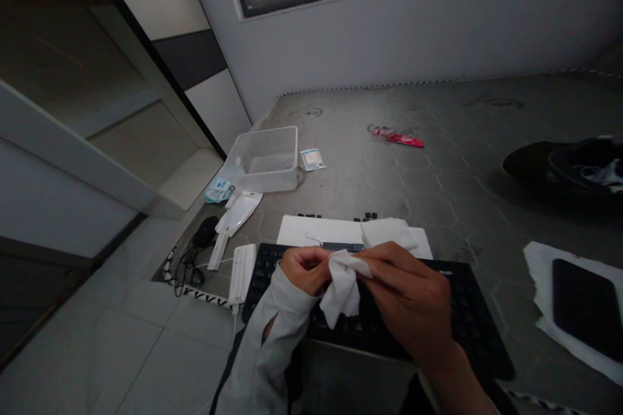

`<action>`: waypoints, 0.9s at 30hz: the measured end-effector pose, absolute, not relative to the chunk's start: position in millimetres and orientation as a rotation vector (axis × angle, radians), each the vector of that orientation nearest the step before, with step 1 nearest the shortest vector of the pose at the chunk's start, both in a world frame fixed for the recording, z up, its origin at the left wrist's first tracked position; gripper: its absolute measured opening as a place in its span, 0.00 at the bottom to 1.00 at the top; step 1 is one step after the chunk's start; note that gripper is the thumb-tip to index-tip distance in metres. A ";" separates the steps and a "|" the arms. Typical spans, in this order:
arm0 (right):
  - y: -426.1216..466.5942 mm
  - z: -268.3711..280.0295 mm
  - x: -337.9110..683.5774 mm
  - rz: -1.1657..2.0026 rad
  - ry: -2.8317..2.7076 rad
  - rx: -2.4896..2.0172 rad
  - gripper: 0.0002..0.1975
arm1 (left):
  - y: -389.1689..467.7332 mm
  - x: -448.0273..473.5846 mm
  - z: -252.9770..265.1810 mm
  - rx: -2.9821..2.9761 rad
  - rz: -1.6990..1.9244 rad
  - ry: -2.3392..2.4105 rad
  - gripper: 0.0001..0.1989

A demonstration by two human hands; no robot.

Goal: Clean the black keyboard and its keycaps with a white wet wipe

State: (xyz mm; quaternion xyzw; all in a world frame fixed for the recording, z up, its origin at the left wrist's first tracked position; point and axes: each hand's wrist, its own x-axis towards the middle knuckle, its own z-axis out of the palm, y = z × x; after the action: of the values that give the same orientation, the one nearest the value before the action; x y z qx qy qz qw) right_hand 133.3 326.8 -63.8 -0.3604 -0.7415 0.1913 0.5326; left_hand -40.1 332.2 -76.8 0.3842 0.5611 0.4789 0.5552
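A crumpled white tissue (343, 285) hangs between my hands, over a black keyboard (467, 311). My left hand (306, 268) is curled shut, thumb and fingertips pinching the tissue's left side. From the right, my right hand (406, 288) grips its upper edge with bent fingers. Whether something small sits inside the tissue is hidden. Behind the keyboard lies a white sheet (296, 231) with a folded white tissue (388, 234) and a dark flat tool (343, 246) on it. Several small black keycaps (370, 215) stand along its far edge.
Left are a clear plastic bin (270, 175), a small packet (312, 159), a white power strip (242, 272) and a black mouse (205, 231) with its cable. A red-wrapped item (398, 138) lies farther back. Right are a black cap (535, 165) and a phone (584, 305) on white paper.
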 end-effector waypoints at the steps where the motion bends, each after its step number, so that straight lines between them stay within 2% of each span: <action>1: 326.7 -63.8 133.2 0.454 -1.767 -0.859 0.14 | 332.8 -41.6 -77.8 0.909 1.120 1.321 0.15; 5: 326.2 -64.4 132.1 0.441 -1.742 -0.852 0.14 | 334.6 -40.8 -76.9 0.891 1.148 1.280 0.14; 12: 328.6 -66.0 130.9 0.496 -1.719 -0.827 0.15 | 330.2 -28.1 -67.6 0.905 1.352 1.238 0.07; 16: 330.0 -66.9 127.5 0.508 -1.722 -0.822 0.15 | 330.3 -26.9 -67.4 0.831 1.455 1.197 0.09; 22: 328.3 -64.6 126.5 0.547 -1.805 -0.843 0.07 | 331.6 -33.4 -63.5 0.754 1.494 1.220 0.09; 25: 328.1 -63.8 126.3 0.576 -1.820 -0.793 0.15 | 330.7 -37.7 -61.6 0.825 1.481 1.256 0.08; 27: 330.0 -63.3 124.5 0.582 -1.808 -0.813 0.15 | 330.1 -39.2 -61.5 0.855 1.462 1.274 0.07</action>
State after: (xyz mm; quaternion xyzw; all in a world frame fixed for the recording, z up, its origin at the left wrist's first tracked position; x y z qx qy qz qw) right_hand 124.5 330.0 -63.3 -0.3379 -0.7516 0.2419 0.5122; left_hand -39.2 330.1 -61.5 0.3519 0.5241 0.6018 0.4892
